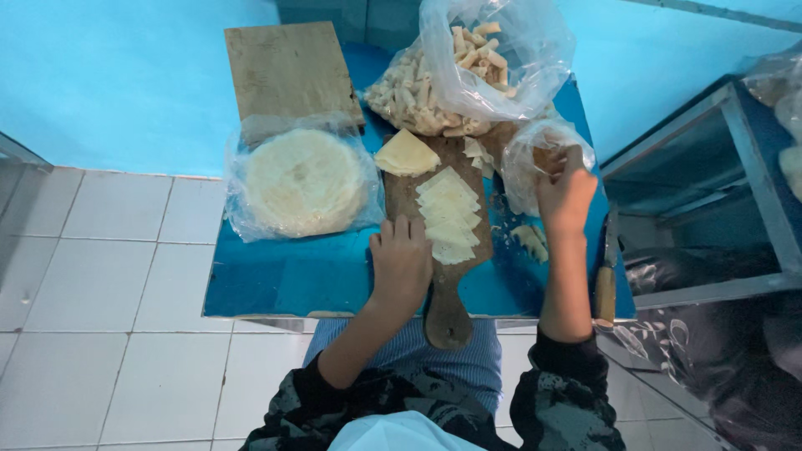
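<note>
Left hand (400,260) flat and unclenched on the wooden paddle board (443,250) at mid-counter, fingertips just beside the overlapping row of pale dough triangles (449,215), grasping nothing; right hand (565,194) pinched on the rim of a small clear bag (535,163) at the board's right edge. Blue counter (284,280) crowded at the back by a bagged stack of round wrappers (304,179), a plain cutting board (288,71), a big bag of rolled pieces (468,71). Bare room only along the near left edge; knife (606,280) near the right rim.

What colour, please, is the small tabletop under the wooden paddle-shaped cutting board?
Glossy blue tabletop, seen in the head view.
</note>
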`<action>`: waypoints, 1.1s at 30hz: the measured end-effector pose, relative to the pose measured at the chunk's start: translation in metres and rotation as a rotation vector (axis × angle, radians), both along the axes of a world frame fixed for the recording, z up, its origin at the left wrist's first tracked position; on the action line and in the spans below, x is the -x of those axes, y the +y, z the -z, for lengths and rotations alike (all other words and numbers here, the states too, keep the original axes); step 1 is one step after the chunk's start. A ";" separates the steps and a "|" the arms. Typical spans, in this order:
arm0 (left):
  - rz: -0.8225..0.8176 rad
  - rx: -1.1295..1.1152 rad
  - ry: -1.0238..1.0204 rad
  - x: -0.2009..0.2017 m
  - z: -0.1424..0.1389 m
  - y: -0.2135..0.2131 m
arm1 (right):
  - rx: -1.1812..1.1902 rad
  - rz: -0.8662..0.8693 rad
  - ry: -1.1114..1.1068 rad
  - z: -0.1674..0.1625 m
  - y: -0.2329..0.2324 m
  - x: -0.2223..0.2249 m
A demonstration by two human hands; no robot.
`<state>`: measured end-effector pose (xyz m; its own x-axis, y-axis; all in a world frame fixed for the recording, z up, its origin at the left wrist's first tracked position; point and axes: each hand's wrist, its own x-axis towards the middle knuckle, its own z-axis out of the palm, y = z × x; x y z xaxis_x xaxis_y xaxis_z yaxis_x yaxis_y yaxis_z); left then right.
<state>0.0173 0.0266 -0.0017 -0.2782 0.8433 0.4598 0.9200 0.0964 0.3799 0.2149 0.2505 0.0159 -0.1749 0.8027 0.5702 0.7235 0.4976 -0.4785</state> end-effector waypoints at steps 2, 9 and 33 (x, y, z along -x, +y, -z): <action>-0.011 0.006 -0.011 -0.001 -0.001 0.001 | -0.067 -0.078 0.060 0.002 0.000 0.006; 0.024 0.025 -0.024 -0.001 -0.003 0.005 | -0.170 -0.230 0.175 -0.001 -0.007 0.020; 0.150 -0.003 -0.329 0.012 -0.006 -0.003 | 0.171 -0.219 0.894 0.044 0.053 -0.059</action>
<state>0.0052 0.0240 0.0047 -0.2851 0.8845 0.3692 0.7524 -0.0320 0.6579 0.2741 0.3037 -0.0285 0.1144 0.8889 0.4436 -0.0503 0.4511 -0.8911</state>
